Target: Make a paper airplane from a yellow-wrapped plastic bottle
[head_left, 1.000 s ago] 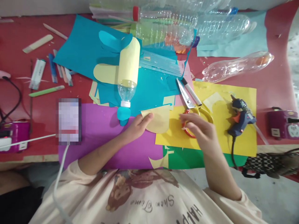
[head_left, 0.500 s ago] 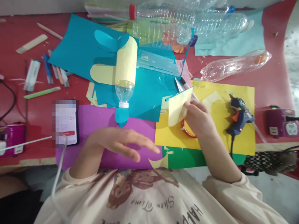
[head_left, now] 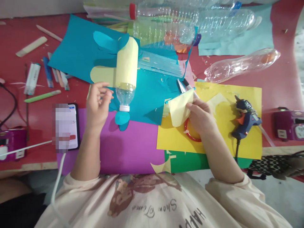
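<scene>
My left hand hovers just left of a plastic bottle, fingers curled loosely and apart, holding nothing. The bottle lies with its white cap toward me, its body wrapped in pale yellow paper. Blue paper ovals sit at its far end, and a pale yellow rounded strip reaches out to its left. Small blue paper rounds lie by the cap. In my right hand a pale yellow paper piece is pinched between thumb and fingers, above red-handled scissors.
A glue gun rests on yellow paper at the right. Clear bottles line the back, with another bottle at the right. Markers and a phone are on the left. Purple paper spreads in front.
My left hand has moved from over the purple paper up and left, to beside the bottle. My right hand still holds the yellow paper piece, which has turned slightly.
</scene>
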Motion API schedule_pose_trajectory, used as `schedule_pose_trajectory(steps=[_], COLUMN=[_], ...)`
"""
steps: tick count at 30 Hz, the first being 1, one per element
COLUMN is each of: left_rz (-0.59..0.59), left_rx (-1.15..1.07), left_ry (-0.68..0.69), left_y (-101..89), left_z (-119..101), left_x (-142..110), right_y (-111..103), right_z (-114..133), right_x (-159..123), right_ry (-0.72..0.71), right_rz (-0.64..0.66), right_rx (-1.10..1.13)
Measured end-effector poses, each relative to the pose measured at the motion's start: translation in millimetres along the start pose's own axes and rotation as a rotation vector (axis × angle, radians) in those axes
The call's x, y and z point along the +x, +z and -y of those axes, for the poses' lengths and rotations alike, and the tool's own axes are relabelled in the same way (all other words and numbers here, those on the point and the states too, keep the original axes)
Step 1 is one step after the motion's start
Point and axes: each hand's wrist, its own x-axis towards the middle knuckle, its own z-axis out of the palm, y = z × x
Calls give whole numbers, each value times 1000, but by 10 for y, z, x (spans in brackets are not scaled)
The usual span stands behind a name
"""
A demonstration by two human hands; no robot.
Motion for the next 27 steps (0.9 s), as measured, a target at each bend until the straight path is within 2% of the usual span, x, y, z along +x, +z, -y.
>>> schedule_pose_trajectory(steps=[4,7,10,12,18,23,27], left_rz=[143,270,411,462,408,447,498], left_rx=[312,401,422,427,489,515,462], left_ry=[273,431,521,545,576,698,716], left_y=[86,138,173,192,278,295,265], left_z=[14,-40,-66,-54,9,-69,-162], left_x=[-135,-230,-275,-290,-333,-356,-381], right_y=[23,41,34,11,-39,-12,-20], right_z=[20,53,80,89,108,131,136], right_x=[-22,-38,-45,-42,-27,-20,-10], right_ry=[1,30,29,11,-13,19,25], right_rz=[-2,-35,-63,-60,-43,-56,-60], right_rx=[-23,-21,-56,-89,-102,-33,-62])
